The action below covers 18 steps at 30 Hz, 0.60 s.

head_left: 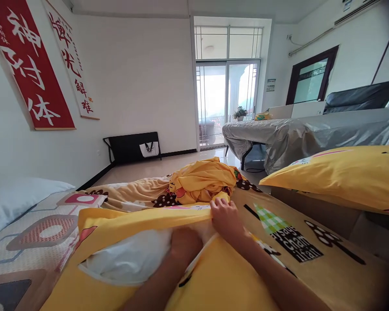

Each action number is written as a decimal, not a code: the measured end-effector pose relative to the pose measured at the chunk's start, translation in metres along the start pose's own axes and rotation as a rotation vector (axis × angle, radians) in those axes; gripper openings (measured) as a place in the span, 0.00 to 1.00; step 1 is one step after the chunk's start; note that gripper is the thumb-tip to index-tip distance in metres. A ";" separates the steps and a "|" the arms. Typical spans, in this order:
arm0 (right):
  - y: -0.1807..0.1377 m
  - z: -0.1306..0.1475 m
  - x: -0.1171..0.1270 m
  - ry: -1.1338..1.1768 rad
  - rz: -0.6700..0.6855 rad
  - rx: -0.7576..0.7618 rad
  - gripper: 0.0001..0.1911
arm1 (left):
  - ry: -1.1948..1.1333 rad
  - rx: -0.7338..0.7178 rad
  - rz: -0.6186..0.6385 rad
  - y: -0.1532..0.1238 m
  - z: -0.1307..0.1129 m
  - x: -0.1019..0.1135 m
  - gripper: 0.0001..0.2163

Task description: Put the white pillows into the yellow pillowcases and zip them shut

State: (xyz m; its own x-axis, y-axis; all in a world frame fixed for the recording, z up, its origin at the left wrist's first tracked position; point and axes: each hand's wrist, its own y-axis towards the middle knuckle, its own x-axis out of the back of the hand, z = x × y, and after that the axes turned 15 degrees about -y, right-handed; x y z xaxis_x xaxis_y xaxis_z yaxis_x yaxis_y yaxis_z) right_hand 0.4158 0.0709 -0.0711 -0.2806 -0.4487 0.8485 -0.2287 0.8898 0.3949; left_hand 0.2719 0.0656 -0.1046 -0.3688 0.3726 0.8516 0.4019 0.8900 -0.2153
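A yellow pillowcase point(116, 216) with printed cartoon patches lies in front of me, and a white pillow point(129, 257) shows through its gaping slit. My left hand point(185, 244) reaches through that slit beside the pillow; its fingers are hidden by the cloth. Outside, my right hand point(226, 216) is closed on the far corner of the pillowcase, fingers curled over the fabric. Just beyond my right hand sits a crumpled heap of yellow printed cloth point(204, 179).
Under everything spreads a brown patterned blanket point(337, 276). A filled yellow pillow point(340, 177) rests at the right, and a white pillow point(26, 194) at the left. Farther back stand a plastic-covered table point(311, 129) and a black folded panel point(129, 149) against the wall.
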 end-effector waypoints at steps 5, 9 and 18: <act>-0.005 -0.012 -0.004 0.092 0.103 -0.148 0.12 | 0.250 -0.327 -0.267 0.003 -0.008 -0.020 0.21; -0.009 -0.015 -0.013 0.260 0.161 -0.188 0.15 | 0.502 -0.570 -0.371 0.024 0.011 -0.032 0.23; 0.010 -0.008 -0.046 1.313 -0.075 -0.216 0.10 | 0.341 -0.460 -0.244 0.037 0.022 -0.035 0.21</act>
State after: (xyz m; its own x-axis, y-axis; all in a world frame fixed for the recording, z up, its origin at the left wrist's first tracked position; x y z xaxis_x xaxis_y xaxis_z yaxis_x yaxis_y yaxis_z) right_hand 0.4334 0.1013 -0.1032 0.8546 -0.1926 0.4822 -0.0186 0.9167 0.3992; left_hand 0.2817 0.0913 -0.1531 -0.2377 0.0006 0.9713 0.6879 0.7062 0.1679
